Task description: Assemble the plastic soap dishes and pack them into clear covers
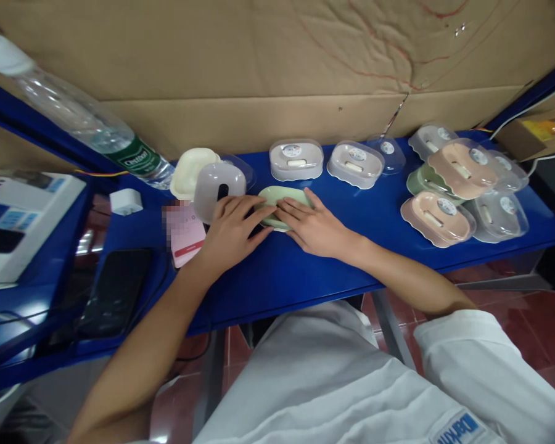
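Observation:
A pale green soap dish (pixel 289 194) rests on the blue table in front of me, partly hidden under my hands. My left hand (pixel 235 225) grips its left end, the thumb by the near rim and the fingers across the top. From the right, my right hand (pixel 312 225) holds the dish too, its fingers lying over the inside and its thumb low at the near edge. Just left of the dish is a clear lid (pixel 208 185) with a dark slot, partly covered by my left fingers. Behind that lies a cream dish (pixel 192 166).
Lidded grey soap boxes (pixel 296 161) stand at the back, with a loose clear lid (pixel 388 154) beside them. Several boxes, some peach (pixel 437 222), are piled right. Leftward are a water bottle (pixel 139 157), a white charger (pixel 126 201), a pink card (pixel 185 234) and a black phone (pixel 115 290).

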Demonstrator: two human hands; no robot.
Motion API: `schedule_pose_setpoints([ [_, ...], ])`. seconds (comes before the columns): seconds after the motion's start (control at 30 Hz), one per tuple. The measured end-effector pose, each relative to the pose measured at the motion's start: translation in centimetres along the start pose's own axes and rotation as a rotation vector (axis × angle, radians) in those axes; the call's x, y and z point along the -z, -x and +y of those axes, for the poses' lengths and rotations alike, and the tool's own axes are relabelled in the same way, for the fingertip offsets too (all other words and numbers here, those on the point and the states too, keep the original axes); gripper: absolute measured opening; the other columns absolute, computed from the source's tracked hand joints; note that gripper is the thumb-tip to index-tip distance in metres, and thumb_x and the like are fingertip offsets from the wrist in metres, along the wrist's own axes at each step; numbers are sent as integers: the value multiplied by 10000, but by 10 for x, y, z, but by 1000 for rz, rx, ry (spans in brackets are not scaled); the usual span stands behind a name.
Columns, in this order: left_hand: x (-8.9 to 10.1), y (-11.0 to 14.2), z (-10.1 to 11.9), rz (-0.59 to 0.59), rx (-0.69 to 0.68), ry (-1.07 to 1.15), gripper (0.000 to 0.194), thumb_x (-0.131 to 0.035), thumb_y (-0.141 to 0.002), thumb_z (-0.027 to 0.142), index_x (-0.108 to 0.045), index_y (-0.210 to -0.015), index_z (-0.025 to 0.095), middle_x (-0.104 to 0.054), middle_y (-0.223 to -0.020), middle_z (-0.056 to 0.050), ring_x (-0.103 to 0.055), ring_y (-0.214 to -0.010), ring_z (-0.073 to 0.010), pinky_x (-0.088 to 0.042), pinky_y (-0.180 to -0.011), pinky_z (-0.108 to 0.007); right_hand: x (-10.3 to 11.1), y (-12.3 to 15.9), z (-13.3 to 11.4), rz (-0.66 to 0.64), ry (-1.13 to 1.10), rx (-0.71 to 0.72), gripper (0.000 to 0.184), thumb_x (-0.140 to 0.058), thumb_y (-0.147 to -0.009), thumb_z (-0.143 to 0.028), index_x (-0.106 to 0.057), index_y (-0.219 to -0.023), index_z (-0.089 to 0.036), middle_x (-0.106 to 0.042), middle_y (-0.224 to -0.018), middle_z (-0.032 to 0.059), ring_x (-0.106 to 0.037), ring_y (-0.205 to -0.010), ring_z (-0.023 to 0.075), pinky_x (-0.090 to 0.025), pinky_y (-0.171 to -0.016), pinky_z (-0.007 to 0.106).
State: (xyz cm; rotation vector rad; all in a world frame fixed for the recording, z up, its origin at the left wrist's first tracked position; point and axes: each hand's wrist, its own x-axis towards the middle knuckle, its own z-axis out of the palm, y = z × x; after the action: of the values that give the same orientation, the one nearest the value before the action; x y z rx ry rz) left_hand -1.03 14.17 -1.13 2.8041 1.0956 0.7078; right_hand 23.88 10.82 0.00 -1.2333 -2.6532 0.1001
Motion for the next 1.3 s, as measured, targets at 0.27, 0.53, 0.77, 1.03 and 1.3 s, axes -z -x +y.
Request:
schedule_pose_setpoints([
  [0.27,-1,8,-7,144,384,-178,615,-735,-976,385,-572,-1559,285,-505,-1668,-244,-482,-1517,-543,-387,-1171,-789,2,1,9,-23,-18,-33,726,-582,-916,-30,-520,-1637,-93,-549,-1686,209,-467,-1630,356,-321,-1366,624],
  [0.53,12,1,-30,238,446,-94,445,-598,-1073,417,-640,-1490,267,-664,-1513,-166,-579,-1433,-432,-340,-1255,-720,-7,-4,20,31,-110,22,566,-465,-982,9,-654,-1500,-121,-652,-1606,145,-576,-1548,279,-427,-1319,528],
  [0.77,22,-3,-63,221,513,-72,419,-535,-1061,324,-676,-1437,206,-720,-1432,-161,-624,-1398,-377,-463,-1217,-599,13,-15,10,77,-85,-60,452,-516,-1153,-400,-709,-1448,-117,-723,-1499,175,-648,-1450,349,-480,-1241,540],
  [1.03,16,2,-76,295,535,-21,373,-558,-1047,357,-710,-1377,273,-725,-1367,-161,-647,-1340,-386,-497,-1168,-599,0,-123,-9,-176,-13,1,567,-588,-1120,-332,-512,-1641,-120,-448,-1761,203,-418,-1650,357,-329,-1352,574],
  [1.3,4,1,-78,267,559,-35,420,-540,-1018,316,-710,-1397,253,-693,-1409,-166,-638,-1360,-387,-494,-1185,-597,-8,-152,-18,-55,86,-269,712,-778,-1001,-560,-600,-1510,-94,-606,-1561,273,-601,-1424,476,-427,-1234,676],
])
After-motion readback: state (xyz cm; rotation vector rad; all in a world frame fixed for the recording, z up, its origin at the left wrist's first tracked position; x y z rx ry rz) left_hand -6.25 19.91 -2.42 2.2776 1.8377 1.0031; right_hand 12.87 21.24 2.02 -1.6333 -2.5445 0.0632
